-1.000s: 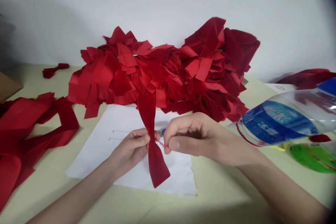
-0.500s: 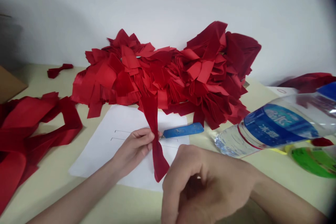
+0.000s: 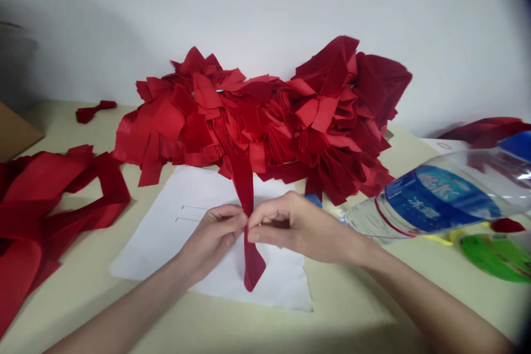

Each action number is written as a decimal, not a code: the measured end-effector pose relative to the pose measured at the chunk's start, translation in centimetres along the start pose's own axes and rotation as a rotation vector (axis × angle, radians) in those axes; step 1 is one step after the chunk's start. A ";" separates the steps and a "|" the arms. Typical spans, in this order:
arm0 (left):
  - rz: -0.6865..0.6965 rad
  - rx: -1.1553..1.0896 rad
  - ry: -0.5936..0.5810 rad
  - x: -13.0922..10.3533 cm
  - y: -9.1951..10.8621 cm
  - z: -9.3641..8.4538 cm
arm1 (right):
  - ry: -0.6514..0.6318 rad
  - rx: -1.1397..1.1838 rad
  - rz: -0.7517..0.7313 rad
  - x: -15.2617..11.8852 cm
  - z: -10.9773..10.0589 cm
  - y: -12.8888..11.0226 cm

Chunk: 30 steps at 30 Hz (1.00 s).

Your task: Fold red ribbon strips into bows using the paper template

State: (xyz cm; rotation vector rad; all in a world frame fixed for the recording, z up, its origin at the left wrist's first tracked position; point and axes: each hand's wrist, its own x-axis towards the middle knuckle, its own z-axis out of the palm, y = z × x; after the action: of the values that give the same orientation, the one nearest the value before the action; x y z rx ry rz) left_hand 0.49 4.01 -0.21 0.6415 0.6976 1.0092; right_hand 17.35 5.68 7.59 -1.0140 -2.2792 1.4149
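Note:
A red velvety ribbon strip (image 3: 254,268) is gathered narrow at its middle, with both ends flaring out. My left hand (image 3: 218,238) pinches it at the narrow part from the left. From the right, my right hand (image 3: 290,227) closes thumb and fingertips on the same spot, touching the left fingertips. Beneath both hands lies a white paper sheet (image 3: 149,243) with printed lines. A blue tool handle (image 3: 314,199) shows only its end behind my right hand; the rest is hidden.
A large heap of red ribbon pieces (image 3: 257,116) lies behind the paper against the wall. Long red ribbon (image 3: 83,177) is piled at left. At right a plastic water bottle (image 3: 440,199) lies tilted, near a green object (image 3: 493,257). A cardboard box edge (image 3: 16,133) stands far left.
My right hand has moved from the near right, close to the camera, up and left to the ribbon's pinched middle. It now covers most of the blue tool. My left hand stays in place.

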 end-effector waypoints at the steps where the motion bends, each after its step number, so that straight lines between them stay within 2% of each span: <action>1: 0.002 0.001 0.003 0.0 0.0 0.1 | -0.024 -0.005 -0.008 0.0 0.0 -0.1; 10: 0.008 0.039 -0.011 -0.1 0.2 0.0 | -0.003 -0.011 0.115 0.4 -0.4 1.1; 16: -0.002 0.090 -0.028 -0.2 0.3 0.2 | -0.007 -0.104 0.160 0.4 -0.6 1.1; 21: 0.017 0.210 -0.028 -0.5 0.5 0.9 | 0.071 -0.223 0.148 0.2 0.0 1.3; 30: 0.003 0.122 -0.031 -0.5 0.9 1.0 | 0.158 -0.234 0.120 0.2 -0.8 1.3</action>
State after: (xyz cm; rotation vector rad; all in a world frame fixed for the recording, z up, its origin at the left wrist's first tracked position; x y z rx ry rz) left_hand 0.60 3.80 1.21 0.7629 0.7351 0.9626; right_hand 18.20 6.69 6.83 -1.3024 -2.3385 1.0820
